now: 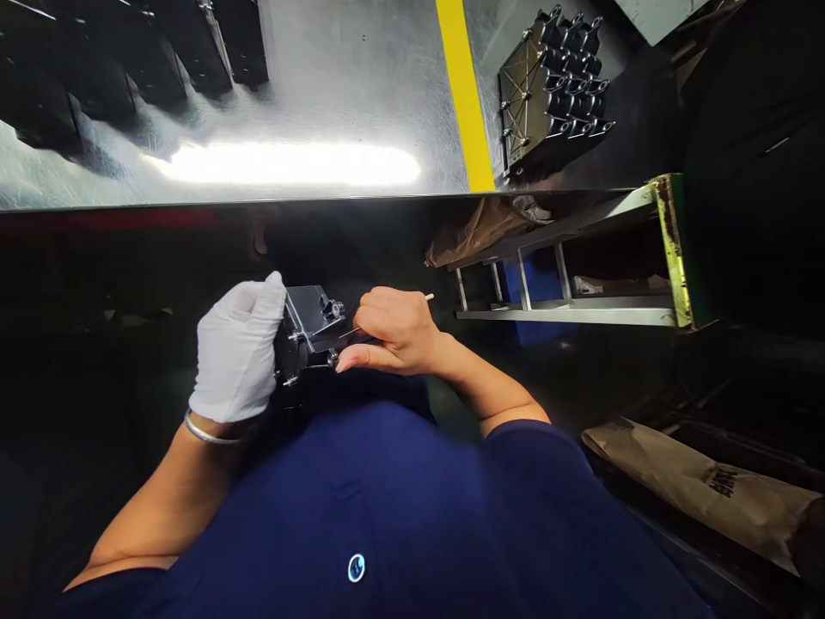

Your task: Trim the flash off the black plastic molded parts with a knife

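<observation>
My left hand [235, 348], in a white glove, is closed on the side of a black moulded part [314, 314] with lugs and ribs. This part is held up in front of my dark blue shirt, below the table's edge. My bare right hand [396, 331] is at the part's right side, its fingers curled round a thin tool [429, 297]. The tool's pale end sticks out behind the fist, and a slim dark length points to the part. Whether its tip touches the part I cannot tell. My right thumb lies close to a lower lug.
A metal table [322, 103] with a yellow stripe [465, 94] spans the top. Similar black parts [554, 86] stand grouped at its right; several dark pieces [193, 43] lie at its left. A metal ladder-like frame [567, 315] and brown paper bags [709, 486] are on the right.
</observation>
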`<state>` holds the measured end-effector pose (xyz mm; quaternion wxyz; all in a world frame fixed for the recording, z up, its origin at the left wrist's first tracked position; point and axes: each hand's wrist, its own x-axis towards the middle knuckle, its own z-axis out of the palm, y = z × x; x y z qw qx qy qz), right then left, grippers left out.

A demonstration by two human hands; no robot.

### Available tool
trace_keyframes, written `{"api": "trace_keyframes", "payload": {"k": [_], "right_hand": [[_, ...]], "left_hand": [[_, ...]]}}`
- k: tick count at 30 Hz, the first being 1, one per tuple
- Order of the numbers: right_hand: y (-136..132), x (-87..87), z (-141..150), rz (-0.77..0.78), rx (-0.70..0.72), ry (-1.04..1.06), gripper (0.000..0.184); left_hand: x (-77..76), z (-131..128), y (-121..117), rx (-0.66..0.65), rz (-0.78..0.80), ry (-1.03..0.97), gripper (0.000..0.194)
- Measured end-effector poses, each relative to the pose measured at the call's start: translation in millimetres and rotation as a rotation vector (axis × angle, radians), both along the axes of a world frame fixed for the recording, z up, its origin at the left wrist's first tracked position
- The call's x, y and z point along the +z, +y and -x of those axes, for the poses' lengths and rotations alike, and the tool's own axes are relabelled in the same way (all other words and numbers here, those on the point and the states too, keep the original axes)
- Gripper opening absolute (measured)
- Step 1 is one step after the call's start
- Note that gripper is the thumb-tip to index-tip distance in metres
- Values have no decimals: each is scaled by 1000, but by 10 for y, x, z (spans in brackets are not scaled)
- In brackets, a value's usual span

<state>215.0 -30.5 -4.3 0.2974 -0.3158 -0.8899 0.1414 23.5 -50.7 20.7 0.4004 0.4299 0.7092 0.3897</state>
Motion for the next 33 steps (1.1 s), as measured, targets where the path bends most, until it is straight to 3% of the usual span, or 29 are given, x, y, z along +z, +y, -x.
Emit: {"api": "trace_keyframes", "payload": {"k": [7, 13, 16, 19, 23, 33], "right_hand": [[28, 97, -37, 184, 46, 119, 60], [42, 102, -10, 285, -25, 321, 38], [52, 75, 18, 317, 8, 374, 33], [77, 67, 25, 338, -47, 386, 36], [129, 81, 7, 274, -157, 402, 37], [139, 71, 42, 85, 77, 108, 60]], "left_hand": [[50, -1, 4, -5, 2, 48, 36], [117, -47, 31, 18, -19, -4, 32], [151, -35, 43, -85, -38, -62, 29], [153, 38, 62, -171, -61, -85, 25], [148, 146, 104, -133, -115, -50, 23], [122, 155, 130, -103, -123, -40, 22]]}}
